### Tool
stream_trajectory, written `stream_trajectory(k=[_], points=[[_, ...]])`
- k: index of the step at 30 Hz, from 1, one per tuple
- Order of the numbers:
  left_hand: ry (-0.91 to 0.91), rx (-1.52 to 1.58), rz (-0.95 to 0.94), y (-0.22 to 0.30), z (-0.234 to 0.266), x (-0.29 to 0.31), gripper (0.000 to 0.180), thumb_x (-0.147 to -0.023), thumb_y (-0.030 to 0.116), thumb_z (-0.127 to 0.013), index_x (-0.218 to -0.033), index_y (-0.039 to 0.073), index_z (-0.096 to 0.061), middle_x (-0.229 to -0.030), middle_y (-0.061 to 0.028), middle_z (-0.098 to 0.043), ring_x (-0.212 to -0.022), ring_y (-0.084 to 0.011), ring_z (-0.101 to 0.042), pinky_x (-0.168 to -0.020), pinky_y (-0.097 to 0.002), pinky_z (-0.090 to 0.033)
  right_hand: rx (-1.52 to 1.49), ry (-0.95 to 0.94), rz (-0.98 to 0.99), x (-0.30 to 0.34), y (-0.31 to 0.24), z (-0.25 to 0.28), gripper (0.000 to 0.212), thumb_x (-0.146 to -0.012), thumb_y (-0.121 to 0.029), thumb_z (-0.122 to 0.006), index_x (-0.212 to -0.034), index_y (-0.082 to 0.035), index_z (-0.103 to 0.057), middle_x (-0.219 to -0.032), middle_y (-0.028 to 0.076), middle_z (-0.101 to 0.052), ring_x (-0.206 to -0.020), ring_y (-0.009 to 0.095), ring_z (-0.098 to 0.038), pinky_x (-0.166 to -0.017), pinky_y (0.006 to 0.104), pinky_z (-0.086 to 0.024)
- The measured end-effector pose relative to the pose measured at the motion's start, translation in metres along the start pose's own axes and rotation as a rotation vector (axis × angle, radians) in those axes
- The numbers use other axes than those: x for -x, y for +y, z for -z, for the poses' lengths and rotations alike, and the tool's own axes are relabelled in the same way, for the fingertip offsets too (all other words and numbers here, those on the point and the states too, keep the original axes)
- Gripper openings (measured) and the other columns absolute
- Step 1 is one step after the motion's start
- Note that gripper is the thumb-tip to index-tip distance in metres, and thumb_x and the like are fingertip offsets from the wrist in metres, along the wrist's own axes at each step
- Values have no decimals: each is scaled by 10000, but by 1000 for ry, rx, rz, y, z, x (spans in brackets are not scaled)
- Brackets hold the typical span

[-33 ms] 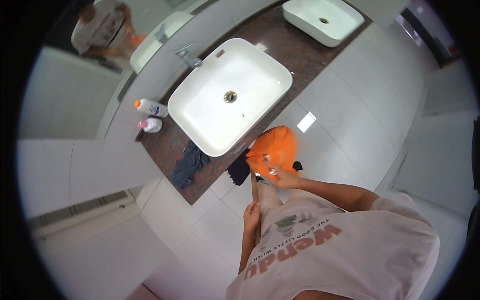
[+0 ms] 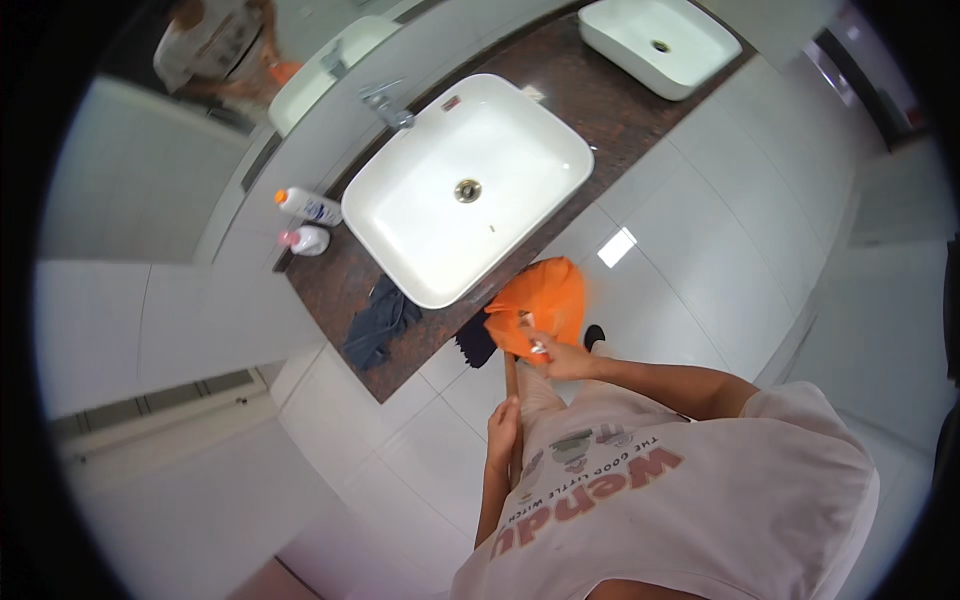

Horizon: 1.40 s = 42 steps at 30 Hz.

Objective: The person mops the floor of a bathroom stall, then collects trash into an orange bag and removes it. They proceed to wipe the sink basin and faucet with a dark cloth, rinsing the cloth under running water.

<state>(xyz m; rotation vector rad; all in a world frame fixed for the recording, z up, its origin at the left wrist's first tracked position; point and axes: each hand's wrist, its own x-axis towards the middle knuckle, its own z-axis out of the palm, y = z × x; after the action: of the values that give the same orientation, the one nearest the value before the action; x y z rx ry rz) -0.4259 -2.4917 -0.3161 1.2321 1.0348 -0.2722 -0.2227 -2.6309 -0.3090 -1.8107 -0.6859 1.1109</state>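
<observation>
My right hand (image 2: 565,357) is closed on the gathered top of an orange plastic bag (image 2: 545,295). The bag hangs in front of the counter edge, and something small and white shows at my fingers. Lower down, my left hand (image 2: 503,428) wraps round a brown wooden pole (image 2: 511,377) that runs along my left leg. Next to the bag, a dark fringed cloth, perhaps a mop head (image 2: 477,338), shows below the counter. Whether it joins the pole is hidden behind the bag.
A dark stone counter (image 2: 380,386) carries a white basin (image 2: 400,215) with a faucet (image 2: 388,108), and a second basin (image 2: 655,45). A dark cloth (image 2: 383,325), a white bottle with an orange cap (image 2: 308,206) and a pink-topped bottle (image 2: 305,240) lie or stand there. A mirror (image 2: 150,170) backs it.
The view has shifted slightly, so the counter and basins sit a little further right. The orange bag and my right hand have moved slightly left. Both hands keep their hold.
</observation>
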Motion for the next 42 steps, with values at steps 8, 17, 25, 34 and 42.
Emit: stream_trajectory(k=[8,17,25,34,42], points=[[-126,918,-129,43,-31,6,412,-1020,358,-470,-1222,11,-561,-1181,-63,-615,-1063,-146,-577,-912,-293,-455,214,-643,-1,-38,-74,-38,850,-823,-77,-582,-1528,-62,-107,-1165,269,-607,-1028,390,-627,-862,411,-490],[23,1367,-104,37,-2,-21,137,-959,139,-491,-993,24,-557,-864,-91,-647,-882,-221,-627,-876,-379,-491,659,-682,291,-117,-190,56,569,-848,-272,-612,-1392,-167,-487,-1063,221,-657,-946,339,-649,-840,450,-500],[126,1256,51,41,-49,-62,92,-936,106,-507,-863,53,-524,-719,-53,-530,-724,-198,-532,-758,-349,-481,-625,306,115,-420,-259,329,344,-1008,-184,-385,-1270,23,-471,-1134,197,-640,-1051,285,-629,-917,403,-516],[514,1267,116,86,-103,-65,102,-932,108,-509,-871,32,-540,-689,-63,-512,-698,-214,-531,-723,-363,-484,-1127,37,-23,-485,-182,285,253,-975,-196,-442,-863,-28,-596,-842,139,-657,-753,232,-654,-713,373,-563],[536,264,12,29,-121,-85,211,-848,110,-622,-1038,50,-692,-809,-121,-663,-754,-264,-626,-710,-391,-521,-1488,-670,-421,-511,-133,187,283,-927,-300,-573,-1016,-38,-630,-995,209,-664,-991,346,-652,-948,540,-498]])
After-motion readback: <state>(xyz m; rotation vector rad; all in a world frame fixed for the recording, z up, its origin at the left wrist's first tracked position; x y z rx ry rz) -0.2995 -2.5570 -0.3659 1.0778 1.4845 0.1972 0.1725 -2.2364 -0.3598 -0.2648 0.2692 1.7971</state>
